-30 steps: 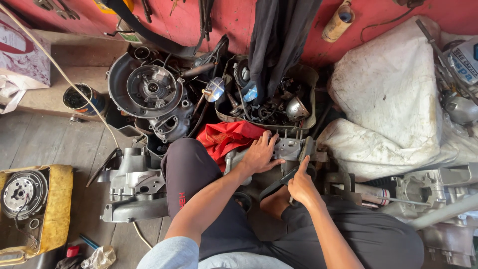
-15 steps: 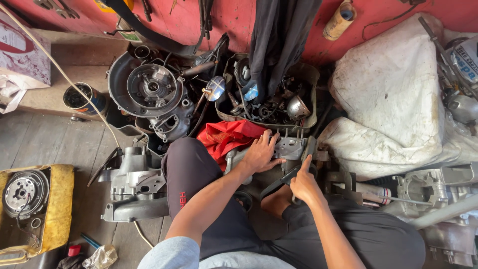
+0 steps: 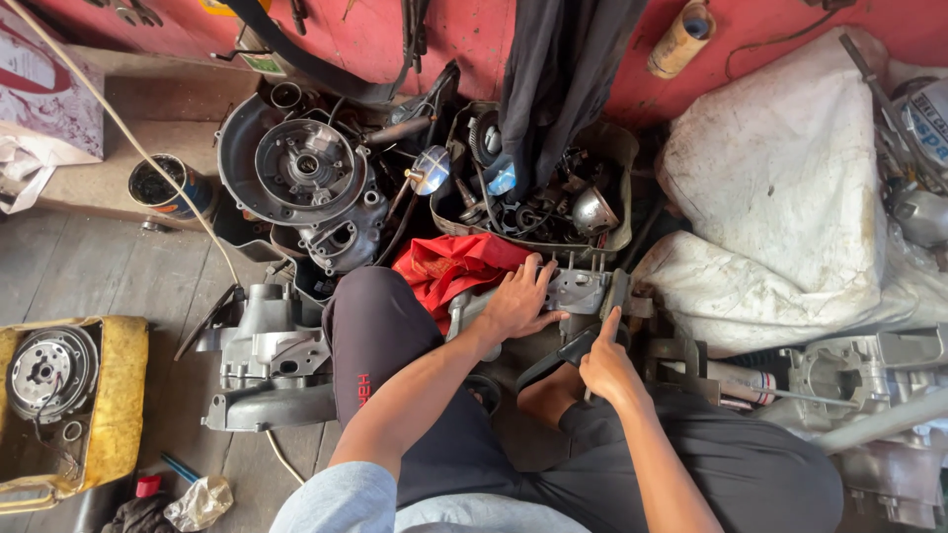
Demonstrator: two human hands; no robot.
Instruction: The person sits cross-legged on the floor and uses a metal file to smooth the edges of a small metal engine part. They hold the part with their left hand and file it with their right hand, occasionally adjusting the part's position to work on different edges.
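Note:
My left hand [image 3: 520, 299] lies flat, fingers spread, on a grey metal engine casing [image 3: 583, 289] that rests between my knees. My right hand [image 3: 606, 361] is closed around a dark-handled tool [image 3: 555, 357], its index finger stretched along the tool toward the casing. A red cloth [image 3: 449, 268] is bunched just left of the casing, against my left knee. The tool's tip is hidden behind the casing and my hand.
A tray of small engine parts [image 3: 538, 202] stands beyond the casing by the red wall. A round engine cover [image 3: 301, 173] and a grey crankcase [image 3: 265, 345] lie at left, a yellow container with a clutch [image 3: 59, 395] far left, white sacks [image 3: 790, 197] at right.
My right hand has shifted slightly up toward the casing with the tool. My left hand stays pressed on the casing.

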